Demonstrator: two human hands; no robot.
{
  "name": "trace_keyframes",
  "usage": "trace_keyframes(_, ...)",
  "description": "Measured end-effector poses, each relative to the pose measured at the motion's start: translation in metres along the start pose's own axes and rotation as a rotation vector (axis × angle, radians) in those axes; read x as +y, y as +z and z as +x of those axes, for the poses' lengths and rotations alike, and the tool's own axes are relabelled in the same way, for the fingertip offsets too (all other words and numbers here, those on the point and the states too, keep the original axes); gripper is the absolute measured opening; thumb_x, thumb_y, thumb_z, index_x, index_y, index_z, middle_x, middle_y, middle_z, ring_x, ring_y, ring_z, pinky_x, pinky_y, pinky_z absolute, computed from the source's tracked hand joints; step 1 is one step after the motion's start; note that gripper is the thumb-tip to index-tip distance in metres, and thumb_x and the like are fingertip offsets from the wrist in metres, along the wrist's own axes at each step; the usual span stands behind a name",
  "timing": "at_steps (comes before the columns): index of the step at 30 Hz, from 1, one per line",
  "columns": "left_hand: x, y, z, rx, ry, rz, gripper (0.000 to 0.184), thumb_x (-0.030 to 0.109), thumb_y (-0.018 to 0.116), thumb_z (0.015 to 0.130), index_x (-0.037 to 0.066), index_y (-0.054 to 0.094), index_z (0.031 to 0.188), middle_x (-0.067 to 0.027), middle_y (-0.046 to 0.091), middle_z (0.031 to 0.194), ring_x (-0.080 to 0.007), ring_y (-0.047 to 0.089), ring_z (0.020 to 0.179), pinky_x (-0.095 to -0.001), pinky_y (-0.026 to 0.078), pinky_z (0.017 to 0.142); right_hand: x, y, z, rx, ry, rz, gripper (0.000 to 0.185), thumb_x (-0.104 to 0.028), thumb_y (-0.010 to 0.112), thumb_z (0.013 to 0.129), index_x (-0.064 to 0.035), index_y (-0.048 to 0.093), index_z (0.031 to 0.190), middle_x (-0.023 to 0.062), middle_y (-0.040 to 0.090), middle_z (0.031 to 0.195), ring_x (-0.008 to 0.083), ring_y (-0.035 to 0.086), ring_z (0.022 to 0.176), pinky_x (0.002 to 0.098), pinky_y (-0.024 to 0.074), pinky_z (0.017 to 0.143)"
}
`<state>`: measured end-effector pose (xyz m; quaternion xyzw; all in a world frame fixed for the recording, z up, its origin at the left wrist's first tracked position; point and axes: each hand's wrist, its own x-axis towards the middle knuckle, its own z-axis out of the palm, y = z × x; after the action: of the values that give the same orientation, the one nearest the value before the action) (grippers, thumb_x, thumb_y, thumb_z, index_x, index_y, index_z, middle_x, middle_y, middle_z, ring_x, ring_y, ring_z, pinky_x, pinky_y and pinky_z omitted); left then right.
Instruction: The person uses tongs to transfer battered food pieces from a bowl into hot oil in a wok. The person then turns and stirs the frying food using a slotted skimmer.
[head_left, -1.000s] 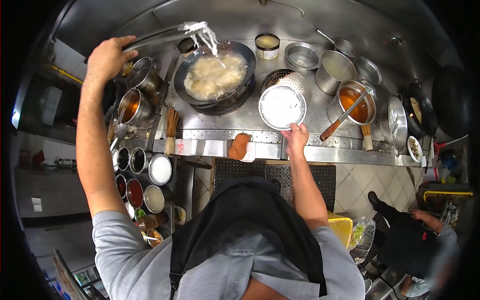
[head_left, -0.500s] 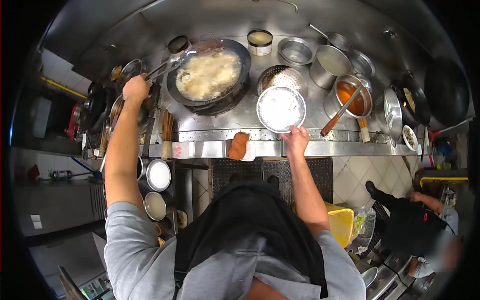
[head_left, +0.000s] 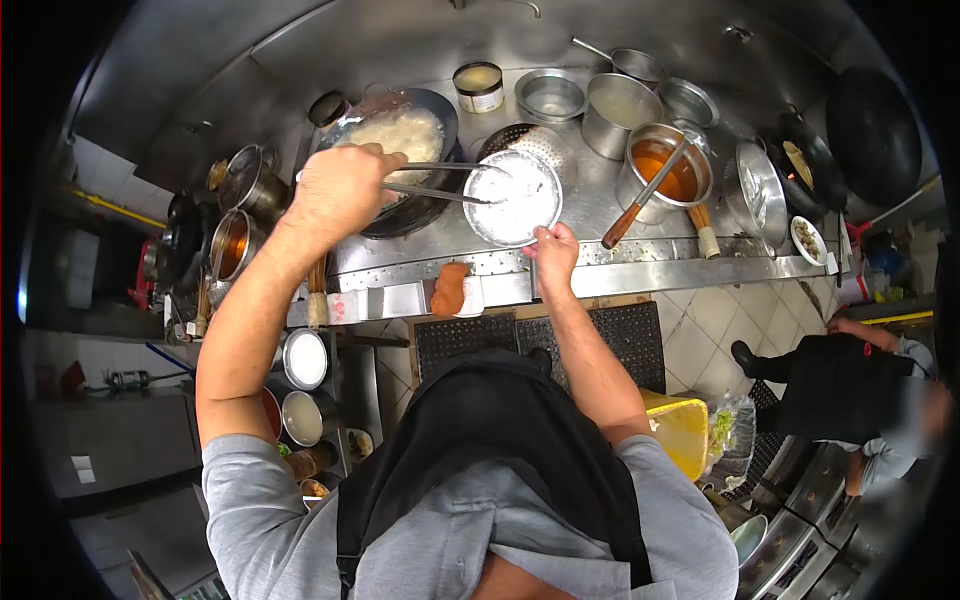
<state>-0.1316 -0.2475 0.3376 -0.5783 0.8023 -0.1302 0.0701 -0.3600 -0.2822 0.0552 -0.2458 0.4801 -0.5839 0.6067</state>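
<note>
My left hand [head_left: 345,190] is closed around long metal tongs [head_left: 430,191], whose two thin arms reach right, across the wok's edge. Their tips are spread apart over or in the white powder [head_left: 515,215] of a round metal bowl [head_left: 508,243]. Whether anything lies between the tips I cannot make out. With its fingers and thumb at the near rim, my right hand [head_left: 555,252] grips that bowl, above the front of the steel counter. Left of the bowl stands a dark wok [head_left: 450,125] of pale, foamy bubbling oil [head_left: 415,130], partly covered by my left hand.
Behind the bowl is a perforated strainer [head_left: 545,150]. A pot of orange liquid [head_left: 665,170], with a wooden-handled tool [head_left: 645,200] across it, stands to the right. A brown cloth [head_left: 449,288] lies on the counter edge. Another person [head_left: 830,390] is at far right.
My left hand has swung right from the wok's left side, bringing the tong tips from the wok to the bowl. My right hand still holds the bowl. The view has shifted slightly.
</note>
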Motion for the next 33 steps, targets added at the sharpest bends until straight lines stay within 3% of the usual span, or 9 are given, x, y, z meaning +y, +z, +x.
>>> trace_keyframes(3, 0.025, 0.004, 0.01, 0.045, 0.092, 0.084, 0.046, 0.025, 0.08, 0.072, 0.013, 0.067, 0.115, -0.0051, 0.065, 0.089, -0.025, 0.067, 0.087, -0.0378, 0.055, 0.074, -0.001, -0.002, 0.003, 0.016, -0.014, -0.009, 0.015, -0.003, 0.06, 0.085, -0.0048, 0.051, 0.072, 0.0021, 0.053, 0.066, 0.0111, 0.054, 0.056, 0.0287, 0.0551, 0.053)
trace_keyframes(10, 0.034, 0.013, 0.027, 0.089, 0.108, 0.069, 0.039, 0.025, 0.078, 0.075, 0.013, 0.068, 0.112, -0.0049, 0.064, 0.086, -0.0252, 0.067, 0.085, -0.0379, 0.055, 0.073, 0.0, -0.013, 0.011, -0.027, 0.024, -0.022, 0.003, -0.003, 0.058, 0.089, -0.0016, 0.058, 0.087, 0.0054, 0.061, 0.078, 0.014, 0.06, 0.064, 0.0302, 0.057, 0.058)
trace_keyframes(16, 0.012, -0.013, 0.008, 0.15, 0.01, 0.042, 0.039, 0.025, 0.075, 0.077, 0.015, 0.069, 0.114, -0.0063, 0.065, 0.086, -0.0273, 0.067, 0.086, -0.0403, 0.055, 0.073, 0.005, -0.011, 0.016, -0.032, 0.056, -0.002, 0.002, -0.002, 0.057, 0.089, -0.0009, 0.058, 0.087, 0.0061, 0.061, 0.079, 0.014, 0.059, 0.063, 0.03, 0.0575, 0.059)
trace_keyframes(19, -0.003, -0.023, -0.005, 0.196, -0.053, 0.025, 0.039, 0.026, 0.074, 0.079, 0.015, 0.068, 0.116, -0.0058, 0.065, 0.088, -0.0283, 0.066, 0.086, -0.0407, 0.054, 0.073, 0.007, -0.001, 0.017, -0.03, 0.051, 0.066, 0.012, -0.003, 0.058, 0.087, -0.0037, 0.053, 0.076, 0.0041, 0.055, 0.07, 0.0135, 0.056, 0.058, 0.0296, 0.0557, 0.054)
trace_keyframes(26, -0.037, -0.068, -0.03, 0.257, -0.223, 0.022, 0.04, 0.026, 0.074, 0.08, 0.016, 0.067, 0.118, -0.0066, 0.065, 0.087, -0.0295, 0.065, 0.083, -0.0403, 0.052, 0.071, 0.015, 0.023, 0.021, -0.075, 0.119, 0.095, 0.005, -0.003, 0.058, 0.088, -0.0022, 0.055, 0.084, 0.0063, 0.06, 0.075, 0.0154, 0.06, 0.062, 0.0307, 0.0567, 0.057)
trace_keyframes(33, -0.078, -0.106, -0.047, 0.317, -0.427, -0.021, 0.041, 0.021, 0.074, 0.083, 0.013, 0.066, 0.123, -0.0081, 0.069, 0.095, -0.0232, 0.066, 0.083, -0.0343, 0.051, 0.077, 0.021, 0.046, 0.021, -0.119, 0.156, 0.109, 0.005, -0.004, 0.057, 0.089, -0.0001, 0.058, 0.092, 0.0083, 0.063, 0.082, 0.017, 0.064, 0.067, 0.032, 0.0579, 0.061)
